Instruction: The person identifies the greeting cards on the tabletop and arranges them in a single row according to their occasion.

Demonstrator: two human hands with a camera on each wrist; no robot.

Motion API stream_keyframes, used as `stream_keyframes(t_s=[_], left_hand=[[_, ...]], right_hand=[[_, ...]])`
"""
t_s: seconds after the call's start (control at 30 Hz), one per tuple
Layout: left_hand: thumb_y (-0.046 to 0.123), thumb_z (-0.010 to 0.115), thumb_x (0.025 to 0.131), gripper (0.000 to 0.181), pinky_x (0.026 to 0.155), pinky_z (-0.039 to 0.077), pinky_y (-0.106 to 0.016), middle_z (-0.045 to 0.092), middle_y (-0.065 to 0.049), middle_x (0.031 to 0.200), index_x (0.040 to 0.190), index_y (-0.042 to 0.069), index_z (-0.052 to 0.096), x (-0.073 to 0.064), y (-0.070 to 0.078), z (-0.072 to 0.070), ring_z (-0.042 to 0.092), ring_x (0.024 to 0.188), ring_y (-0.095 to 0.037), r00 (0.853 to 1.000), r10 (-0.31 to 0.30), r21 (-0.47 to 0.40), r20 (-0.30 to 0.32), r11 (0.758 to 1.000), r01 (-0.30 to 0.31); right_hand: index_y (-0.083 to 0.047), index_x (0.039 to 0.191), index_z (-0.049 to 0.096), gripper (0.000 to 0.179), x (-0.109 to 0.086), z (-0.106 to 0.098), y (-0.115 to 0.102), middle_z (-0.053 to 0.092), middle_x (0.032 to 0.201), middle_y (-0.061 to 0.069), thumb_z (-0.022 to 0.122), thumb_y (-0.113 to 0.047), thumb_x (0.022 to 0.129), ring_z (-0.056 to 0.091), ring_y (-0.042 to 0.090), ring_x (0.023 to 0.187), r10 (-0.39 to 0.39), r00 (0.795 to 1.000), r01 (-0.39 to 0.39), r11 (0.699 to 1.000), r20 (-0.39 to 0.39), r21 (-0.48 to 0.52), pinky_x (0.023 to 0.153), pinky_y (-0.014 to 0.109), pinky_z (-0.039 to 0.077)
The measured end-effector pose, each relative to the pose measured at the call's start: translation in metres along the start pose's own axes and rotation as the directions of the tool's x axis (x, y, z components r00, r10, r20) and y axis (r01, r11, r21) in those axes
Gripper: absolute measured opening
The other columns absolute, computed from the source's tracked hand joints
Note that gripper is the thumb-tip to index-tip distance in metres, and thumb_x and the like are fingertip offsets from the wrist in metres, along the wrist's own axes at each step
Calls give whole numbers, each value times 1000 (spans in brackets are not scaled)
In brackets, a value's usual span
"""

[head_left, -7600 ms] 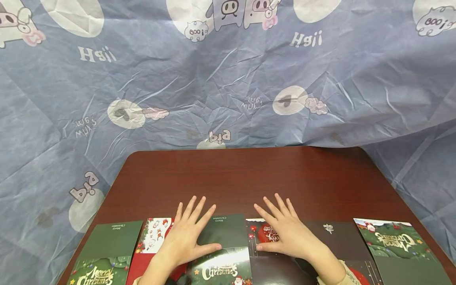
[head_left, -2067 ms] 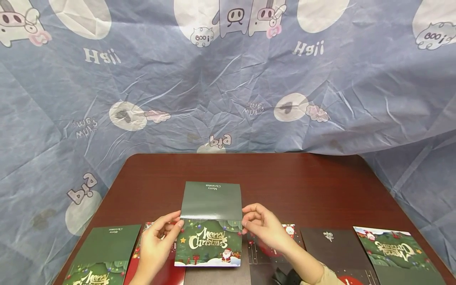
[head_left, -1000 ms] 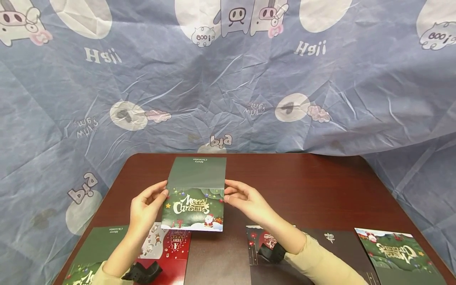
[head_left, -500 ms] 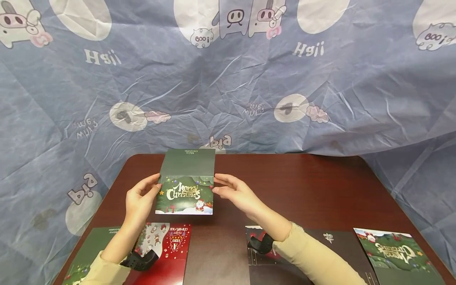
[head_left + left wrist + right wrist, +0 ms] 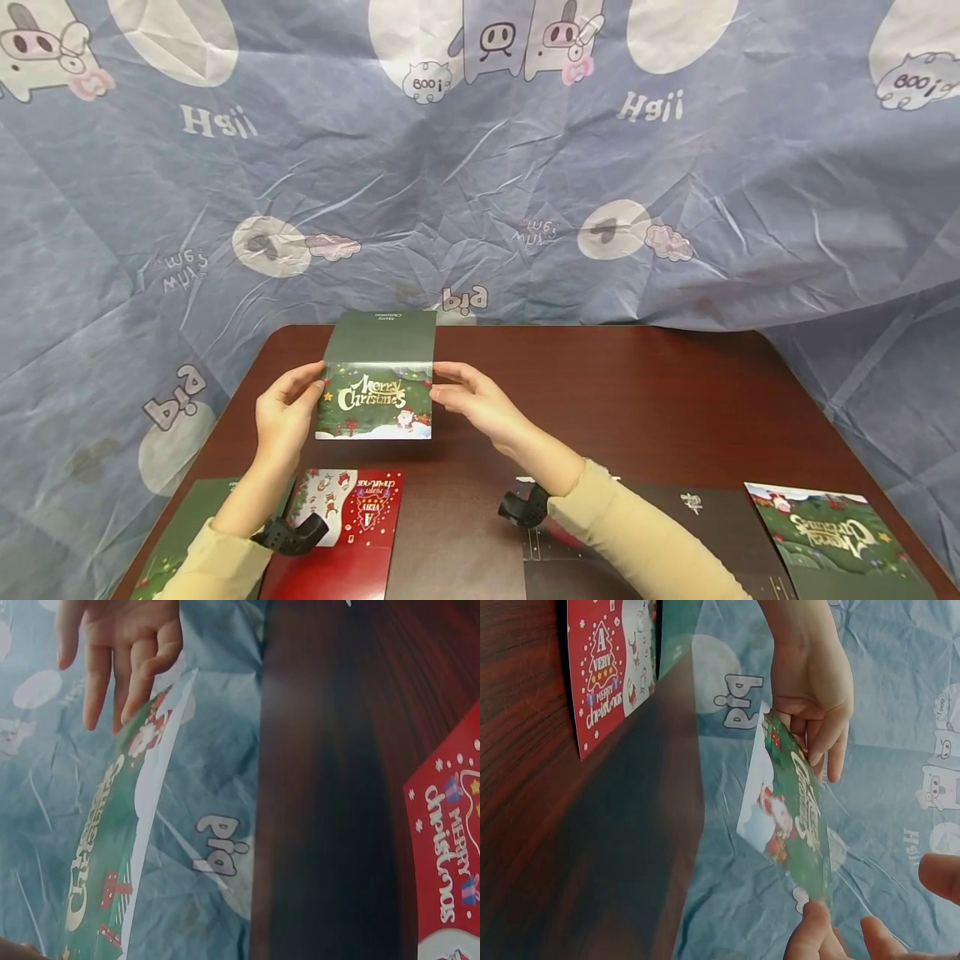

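Note:
Both hands hold an unfolded green Christmas card (image 5: pixel 375 398) above the far left part of the table, its dark green plain half pointing away and its printed "Merry Christmas" half nearer. My left hand (image 5: pixel 285 412) pinches the left edge near the fold, thumb on top. At the opposite edge, my right hand (image 5: pixel 480 406) pinches with thumb and fingers. In the left wrist view the card (image 5: pixel 112 840) hangs tilted, with the curtain behind it. The right wrist view shows the left hand (image 5: pixel 814 682) gripping the card's far edge and the right thumb (image 5: pixel 810 930) at its near edge.
Along the table's near side lie a red card (image 5: pixel 337 550), a green card (image 5: pixel 195 517) partly under the left forearm, dark cards (image 5: pixel 720 533) partly under the right forearm, and another green card (image 5: pixel 840 533) at far right. A blue patterned curtain (image 5: pixel 480 183) hangs behind the brown table (image 5: pixel 615 400).
The hands, first spread over the row, took the middle green card by its side edges and lifted it away. It has since moved farther off and left, leaving a gap in the row.

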State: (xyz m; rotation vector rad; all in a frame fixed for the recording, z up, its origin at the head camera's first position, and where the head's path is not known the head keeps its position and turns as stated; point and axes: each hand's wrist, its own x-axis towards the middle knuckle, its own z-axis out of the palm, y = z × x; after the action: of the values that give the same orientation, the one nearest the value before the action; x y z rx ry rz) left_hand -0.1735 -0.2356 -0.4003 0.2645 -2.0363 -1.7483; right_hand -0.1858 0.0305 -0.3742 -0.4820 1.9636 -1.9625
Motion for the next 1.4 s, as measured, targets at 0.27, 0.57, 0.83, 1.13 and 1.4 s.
stream_keyframes(t_s=[0.27,0.57,0.83,1.13,1.4], left_hand=[[-6,59,86,26,74,48,-11,67,11,92,112,-8,63,8,-10,-3,62,82,-1,999,-11,-46,-51,999,9],[-4,58,88,27,74,47,-10,67,8,93,114,-8,62,12,-20,-7,61,81,-1,999,-12,-54,-51,999,9],[-2,60,88,27,71,46,-9,66,11,89,115,-6,63,15,-27,-11,60,79,-1,997,-44,-59,-71,997,40],[5,61,89,28,67,44,-11,65,15,89,117,0,65,19,-38,-13,57,82,1,990,-119,18,-72,992,121],[4,56,91,31,74,42,-9,62,8,100,122,1,61,19,-47,-14,53,91,1,989,-145,68,-28,987,147]], right_hand=[[3,135,43,51,8,12,8,42,139,20,58,-16,90,50,32,120,16,1000,-16,999,1,37,99,43,40],[4,135,41,53,13,24,15,42,139,20,59,-16,89,52,32,118,15,1000,-14,998,-7,61,101,48,37],[4,134,43,52,20,32,25,44,137,20,60,-15,88,48,32,121,23,999,-21,998,-35,57,99,45,39],[5,132,44,50,26,38,39,45,137,21,60,-13,88,52,30,117,54,997,-49,996,-61,76,97,44,41],[8,129,46,46,30,42,50,45,136,23,60,-11,89,52,32,115,102,991,-96,992,-81,80,97,46,42]])
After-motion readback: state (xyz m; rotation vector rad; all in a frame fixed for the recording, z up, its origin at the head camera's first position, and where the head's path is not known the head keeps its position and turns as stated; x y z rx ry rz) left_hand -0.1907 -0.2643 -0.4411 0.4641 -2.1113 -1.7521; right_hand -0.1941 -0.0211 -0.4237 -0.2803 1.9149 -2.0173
